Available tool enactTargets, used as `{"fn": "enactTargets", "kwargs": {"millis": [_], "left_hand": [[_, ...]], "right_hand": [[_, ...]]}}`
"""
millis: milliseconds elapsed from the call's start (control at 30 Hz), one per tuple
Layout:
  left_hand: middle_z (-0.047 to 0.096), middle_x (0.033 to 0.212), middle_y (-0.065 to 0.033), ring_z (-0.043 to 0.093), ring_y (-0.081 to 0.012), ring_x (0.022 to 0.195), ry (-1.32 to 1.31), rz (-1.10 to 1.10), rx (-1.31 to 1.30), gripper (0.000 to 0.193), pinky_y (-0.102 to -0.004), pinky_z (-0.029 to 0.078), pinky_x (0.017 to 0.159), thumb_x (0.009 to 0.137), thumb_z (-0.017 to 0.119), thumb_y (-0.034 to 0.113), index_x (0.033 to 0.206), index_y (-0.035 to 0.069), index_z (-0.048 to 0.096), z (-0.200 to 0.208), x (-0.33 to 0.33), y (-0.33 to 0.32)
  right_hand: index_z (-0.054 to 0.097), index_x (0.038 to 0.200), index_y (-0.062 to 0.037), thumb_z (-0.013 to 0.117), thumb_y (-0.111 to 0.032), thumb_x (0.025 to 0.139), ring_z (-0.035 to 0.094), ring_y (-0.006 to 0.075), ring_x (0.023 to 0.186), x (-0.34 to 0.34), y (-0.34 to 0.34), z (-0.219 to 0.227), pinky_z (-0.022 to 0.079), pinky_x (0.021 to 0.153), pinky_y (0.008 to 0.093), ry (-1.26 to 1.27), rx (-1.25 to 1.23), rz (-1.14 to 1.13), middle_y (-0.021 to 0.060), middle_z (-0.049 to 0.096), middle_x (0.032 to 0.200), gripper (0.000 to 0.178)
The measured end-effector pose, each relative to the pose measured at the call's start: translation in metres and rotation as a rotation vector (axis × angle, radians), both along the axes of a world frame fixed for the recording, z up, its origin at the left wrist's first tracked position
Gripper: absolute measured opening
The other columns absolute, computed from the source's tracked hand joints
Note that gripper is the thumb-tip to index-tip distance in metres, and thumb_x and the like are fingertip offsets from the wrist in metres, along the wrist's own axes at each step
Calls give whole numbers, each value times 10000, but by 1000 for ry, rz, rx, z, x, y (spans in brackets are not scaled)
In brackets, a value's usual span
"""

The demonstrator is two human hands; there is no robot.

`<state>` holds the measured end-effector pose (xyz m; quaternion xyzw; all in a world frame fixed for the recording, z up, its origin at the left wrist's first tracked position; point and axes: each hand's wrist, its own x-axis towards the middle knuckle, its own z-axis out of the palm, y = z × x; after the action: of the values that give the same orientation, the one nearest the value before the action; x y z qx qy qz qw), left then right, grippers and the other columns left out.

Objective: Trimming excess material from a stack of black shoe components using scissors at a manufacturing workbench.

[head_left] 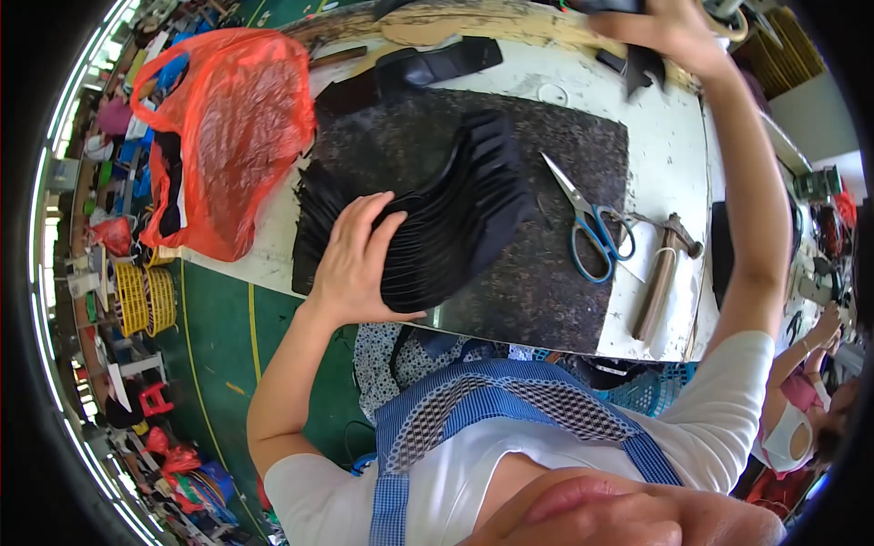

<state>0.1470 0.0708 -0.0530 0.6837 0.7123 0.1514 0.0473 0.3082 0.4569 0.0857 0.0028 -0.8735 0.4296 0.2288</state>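
Note:
A fanned stack of thin, black, curved pieces [455, 214] lies on the dark work mat [555, 300]. My left hand [353, 255] grips its near left end, fingertips on top and thumb along the lower edge. More black strips [314, 205] lie beside the wrist. My right hand [669, 36] is stretched to the far right of the table, smeared by motion. A dark object [614, 5] shows at its fingers, and a blurred black piece [645, 71] is just below them; whether it holds either is unclear.
Blue-handled scissors [592, 227] lie partly open on the mat's right side. A hammer [662, 278] rests right of them. A red plastic bag [241, 136] sits at the table's left. Black shaped pieces [410, 73] lie behind the mat. Another person [801, 391] is at far right.

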Motion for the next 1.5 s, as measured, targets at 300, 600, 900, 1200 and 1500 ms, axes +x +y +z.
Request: {"fn": "enactTargets", "kwargs": {"millis": [300,600,900,1200,1500], "left_hand": [[409,1461,-250,438,-439,1359,-176,-38,86,1069,-567,339,1173,539,934,462,1370,-42,489,-2,2,-1],[387,1481,-291,406,-456,1375,-197,-76,53,1146,-553,293,1208,488,941,467,1395,-69,490,-12,-5,-7],[397,1458,-269,404,-448,1363,-153,-76,171,1156,-549,289,1195,503,943,486,1394,-58,448,-24,-3,-5],[374,1483,-261,369,-422,1403,-89,-79,149,1180,-533,260,1222,523,933,541,1414,-58,443,-26,-2,-7],[378,1473,-267,377,-426,1392,-93,-100,138,1166,-533,269,1215,528,929,535,1402,-67,446,-24,-6,-4]], "right_hand": [[438,1518,-121,815,-539,728,496,377,1376,-198,-44,-141,407,1145,479,-584,552,301,201,538,1455,970],[648,1247,45,787,-464,812,701,328,1025,-198,-65,-124,528,921,386,-667,525,214,206,737,1058,684],[565,1366,31,699,-388,957,670,320,1059,-143,-108,-107,512,956,397,-772,386,142,206,695,1201,600],[527,1430,-67,694,-228,839,640,374,1145,-112,-109,-111,507,988,463,-770,863,59,211,661,1259,635],[513,1410,10,716,-285,774,693,372,919,-126,-131,-111,545,822,456,-771,648,80,240,704,981,730]]}}
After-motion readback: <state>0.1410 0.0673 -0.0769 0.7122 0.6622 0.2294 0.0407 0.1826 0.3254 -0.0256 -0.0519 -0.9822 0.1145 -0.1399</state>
